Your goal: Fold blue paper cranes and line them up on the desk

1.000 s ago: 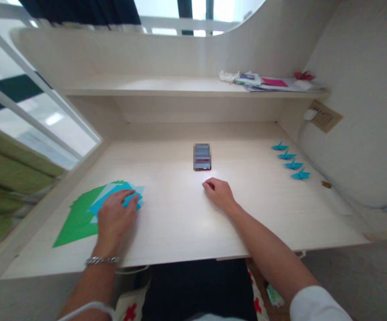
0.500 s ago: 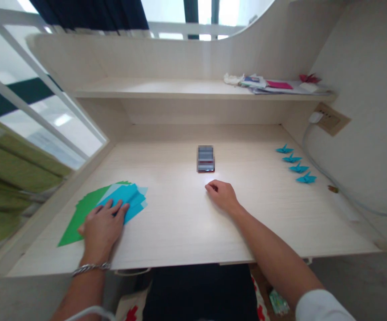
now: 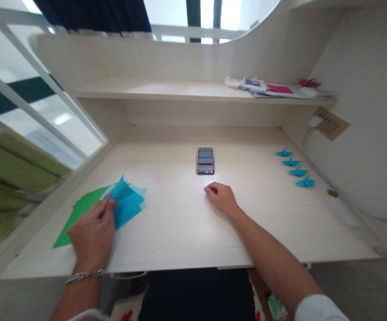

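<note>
At the left of the desk, my left hand (image 3: 95, 225) pinches a sheet of blue paper (image 3: 126, 203) by its edge, and one corner of the sheet points upward. Beneath it lie more blue sheets and a fan of green paper (image 3: 84, 205). My right hand (image 3: 220, 196) rests on the desk near the middle, its fingers curled together; whether anything is inside them is hidden. Just beyond it lies a phone (image 3: 205, 161) with a blurred screen. Several folded blue paper cranes (image 3: 298, 172) stand in a row on the right.
A shelf (image 3: 153, 88) runs along the back, with papers (image 3: 273, 90) piled at its right. A white plug and cable (image 3: 327, 178) come down the right wall from a socket (image 3: 332, 123). The desk's front edge (image 3: 180, 268) is close to my body.
My left hand has gone from lying flat over the papers to pinching a blue sheet, whose corner has lifted. My right hand stays in the same place.
</note>
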A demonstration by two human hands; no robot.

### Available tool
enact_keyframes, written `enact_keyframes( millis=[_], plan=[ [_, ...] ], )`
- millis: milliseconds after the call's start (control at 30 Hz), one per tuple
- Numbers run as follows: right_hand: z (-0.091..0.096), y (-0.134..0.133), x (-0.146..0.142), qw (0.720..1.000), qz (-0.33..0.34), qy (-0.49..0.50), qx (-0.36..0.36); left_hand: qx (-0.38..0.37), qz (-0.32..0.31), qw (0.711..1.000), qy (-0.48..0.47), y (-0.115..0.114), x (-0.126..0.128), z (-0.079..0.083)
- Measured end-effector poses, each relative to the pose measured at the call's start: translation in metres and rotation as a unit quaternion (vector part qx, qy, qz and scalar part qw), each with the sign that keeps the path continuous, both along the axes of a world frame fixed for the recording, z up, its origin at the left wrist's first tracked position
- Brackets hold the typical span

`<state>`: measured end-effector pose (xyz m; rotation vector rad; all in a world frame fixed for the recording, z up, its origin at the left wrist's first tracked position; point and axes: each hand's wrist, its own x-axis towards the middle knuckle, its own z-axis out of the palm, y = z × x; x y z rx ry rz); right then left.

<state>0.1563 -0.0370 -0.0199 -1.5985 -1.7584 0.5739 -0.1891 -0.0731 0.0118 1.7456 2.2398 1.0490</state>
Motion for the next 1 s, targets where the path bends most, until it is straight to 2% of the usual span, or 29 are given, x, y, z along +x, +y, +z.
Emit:
enact_keyframes(
  millis=[33,100,233,300,400,567,667,800,900,1000],
  plan=[
    [0.0,0.0,0.0,1.0,-0.001,0.002,-0.001,0.037,0.051,0.998,0.023,-0.002,0.003,0.002],
    [0.0,0.0,0.0,1.0,-0.001,0.006,-0.003,0.054,0.077,0.995,0.031,-0.006,0.009,0.005],
    [0.001,0.001,0.0,1.0,-0.003,0.024,-0.002,0.068,0.038,0.989,-0.125,-0.006,0.027,0.008],
    [0.001,0.0,0.0,0.999,-0.005,0.047,0.002,0.061,0.043,0.988,-0.137,-0.004,0.041,0.008],
    [0.001,0.0,-0.002,0.992,-0.005,0.122,-0.008,0.038,-0.027,0.985,-0.165,0.003,0.071,0.006],
    [-0.002,0.004,-0.003,0.946,0.021,0.303,-0.112,0.022,-0.201,0.941,-0.27,0.015,0.124,-0.002],
    [-0.004,0.007,0.001,0.921,0.003,0.368,-0.125,-0.02,-0.265,0.92,-0.289,0.022,0.146,-0.005],
    [-0.007,0.011,0.009,0.909,-0.013,0.398,-0.121,-0.037,-0.278,0.885,-0.372,0.032,0.16,-0.011],
    [-0.007,0.013,0.013,0.91,-0.001,0.396,-0.123,-0.067,-0.247,0.86,-0.442,0.046,0.164,-0.014],
    [-0.006,0.014,0.015,0.918,0.016,0.375,-0.13,-0.157,-0.25,0.802,-0.52,0.062,0.167,-0.015]
  ],
)
